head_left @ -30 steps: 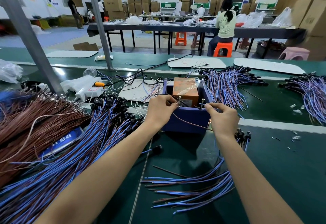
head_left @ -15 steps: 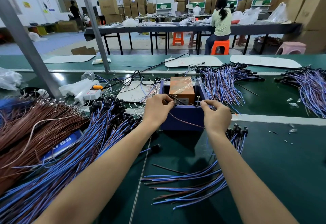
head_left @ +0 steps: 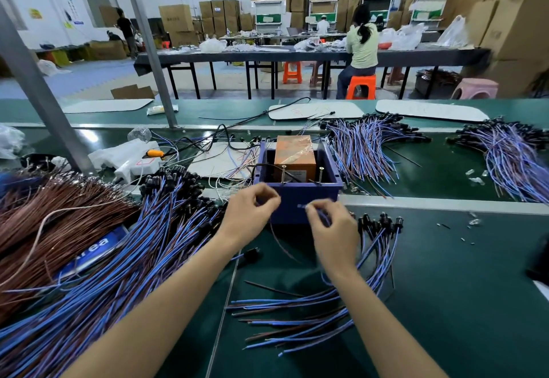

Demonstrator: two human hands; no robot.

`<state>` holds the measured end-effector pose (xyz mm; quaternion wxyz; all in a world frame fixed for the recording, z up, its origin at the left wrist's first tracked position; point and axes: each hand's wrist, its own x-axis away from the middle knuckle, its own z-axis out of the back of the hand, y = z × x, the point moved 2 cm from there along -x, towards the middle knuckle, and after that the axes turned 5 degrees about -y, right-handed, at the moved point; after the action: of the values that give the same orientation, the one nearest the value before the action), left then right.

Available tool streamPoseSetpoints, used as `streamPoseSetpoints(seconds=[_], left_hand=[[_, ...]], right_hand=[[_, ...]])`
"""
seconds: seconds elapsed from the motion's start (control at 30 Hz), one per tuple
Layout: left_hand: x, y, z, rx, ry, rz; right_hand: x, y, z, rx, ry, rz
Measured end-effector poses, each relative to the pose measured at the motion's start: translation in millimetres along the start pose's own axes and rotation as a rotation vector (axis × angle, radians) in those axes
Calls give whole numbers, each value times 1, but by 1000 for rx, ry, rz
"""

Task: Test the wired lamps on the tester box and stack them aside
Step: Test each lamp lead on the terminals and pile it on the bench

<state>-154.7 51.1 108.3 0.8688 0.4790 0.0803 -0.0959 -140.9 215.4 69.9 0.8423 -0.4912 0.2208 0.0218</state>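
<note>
We've pulled back from the tester box [head_left: 300, 199], centre frame; left hand [head_left: 249, 217] pinches the brown lead [head_left: 279, 244], right hand [head_left: 332, 229] the blue lead [head_left: 303, 206], kept apart, likely against shorting.

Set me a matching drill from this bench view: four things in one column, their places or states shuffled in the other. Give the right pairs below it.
Things
1. orange block
2. brown wire heap
3. right hand
4. small lamp stack

Places or states
A. at the far left of the green bench
B. pinching a blue wire end
C. inside the blue tester box
D. on the bench near the box's front right corner

Pairs: 1-C, 2-A, 3-B, 4-D
</note>
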Motion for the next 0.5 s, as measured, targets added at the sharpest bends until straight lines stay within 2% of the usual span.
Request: streamPoseSetpoints(seconds=[0.07,0.13,0.17,0.23,0.27,0.37,0.43,0.5], left_hand=[[23,-5,5,255,-214,11],[36,-13,13,362,-236,14],[39,-19,18,278,-184,9],[43,-33,26,-97,-71,-4],[46,-40,28,-285,-95,12],[58,-68,18,-698,-323,119],[64,-78,11,-762,-318,109],[65,-81,10,-672,-223,73]], right_hand=[[19,10,-2,-70,-213,4],[34,15,-2,-182,-413,-40],[40,18,-2,-189,-485,-37],[48,23,-2,-94,-578,4],[51,26,-3,-15,-603,31],[52,31,-5,270,-602,133],[53,32,-7,402,-573,196],[56,32,-5,384,-587,194]])
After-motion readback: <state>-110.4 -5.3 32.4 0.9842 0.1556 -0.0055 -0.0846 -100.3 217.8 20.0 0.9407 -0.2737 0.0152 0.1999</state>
